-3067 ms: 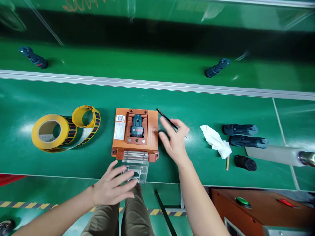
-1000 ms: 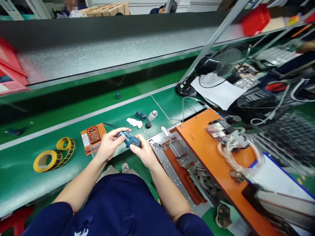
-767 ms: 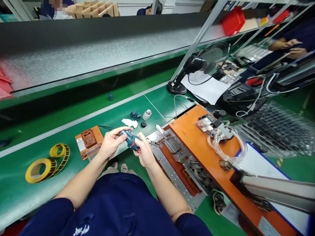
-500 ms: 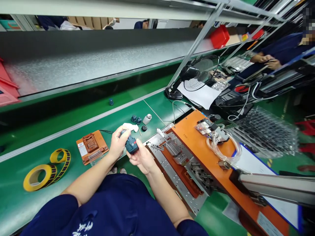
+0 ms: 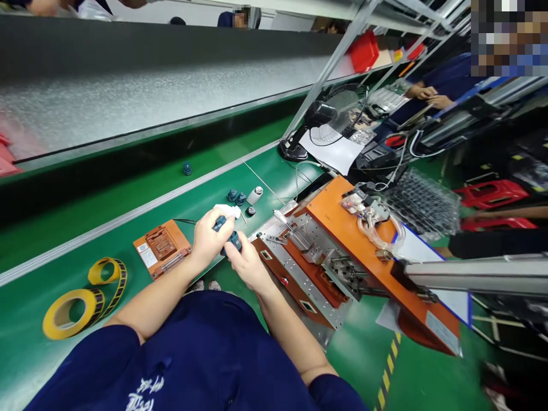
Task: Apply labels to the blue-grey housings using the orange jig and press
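Observation:
Both my hands meet over the bench's front edge around dark teal plastic parts. My left hand [image 5: 208,238] is closed on a small dark teal piece [image 5: 219,223]. Just below and to the right, my right hand [image 5: 247,264] grips a dark teal housing [image 5: 232,242] between thumb and fingers. Whether the two pieces touch is hard to tell. Behind my hands lie a white cloth [image 5: 226,210], two small teal parts [image 5: 237,197], a white bottle [image 5: 255,196] and a black round cap [image 5: 250,211].
An orange fixture [image 5: 162,246] and a yellow label roll [image 5: 68,314] lie left. On the right stand an orange machine [image 5: 334,205] with metal plates and a black fan [image 5: 319,114]. One teal part [image 5: 187,168] sits behind the rail. A co-worker's hands [image 5: 432,97] show at upper right.
The dark teal item between my hands now shows as two pieces, one at each hand. My right hand has turned and its fingers have curled in. The whole view has shifted.

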A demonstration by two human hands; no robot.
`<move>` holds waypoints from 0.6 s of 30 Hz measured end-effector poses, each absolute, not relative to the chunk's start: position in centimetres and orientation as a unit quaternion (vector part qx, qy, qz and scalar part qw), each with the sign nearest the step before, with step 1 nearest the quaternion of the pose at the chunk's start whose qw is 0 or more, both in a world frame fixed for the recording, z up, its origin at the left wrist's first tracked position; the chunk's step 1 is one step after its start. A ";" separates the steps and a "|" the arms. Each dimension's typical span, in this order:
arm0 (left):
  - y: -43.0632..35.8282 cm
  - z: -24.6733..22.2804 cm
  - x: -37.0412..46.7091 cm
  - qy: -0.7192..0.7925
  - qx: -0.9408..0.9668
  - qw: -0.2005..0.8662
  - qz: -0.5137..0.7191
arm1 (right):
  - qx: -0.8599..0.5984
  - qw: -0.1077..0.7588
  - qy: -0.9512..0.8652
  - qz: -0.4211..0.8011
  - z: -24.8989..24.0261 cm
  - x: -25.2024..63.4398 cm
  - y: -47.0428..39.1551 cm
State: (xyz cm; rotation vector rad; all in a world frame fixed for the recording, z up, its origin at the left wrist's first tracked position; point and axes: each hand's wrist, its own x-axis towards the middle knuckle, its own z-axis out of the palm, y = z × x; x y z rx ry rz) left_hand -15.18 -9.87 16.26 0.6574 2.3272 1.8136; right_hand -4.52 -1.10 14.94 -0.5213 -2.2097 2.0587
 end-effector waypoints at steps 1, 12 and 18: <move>-10.0 16.0 -15.3 0.751 0.218 0.081 0.618 | -0.170 0.040 -0.724 0.667 15.0 -4.3 -1.3; -10.2 14.6 -15.5 0.542 0.199 0.304 0.758 | -0.216 0.180 -0.740 0.611 14.8 -1.8 -3.4; -10.1 13.3 -14.5 0.462 0.215 0.397 0.763 | -0.248 0.265 -0.787 0.498 14.7 -0.1 -3.7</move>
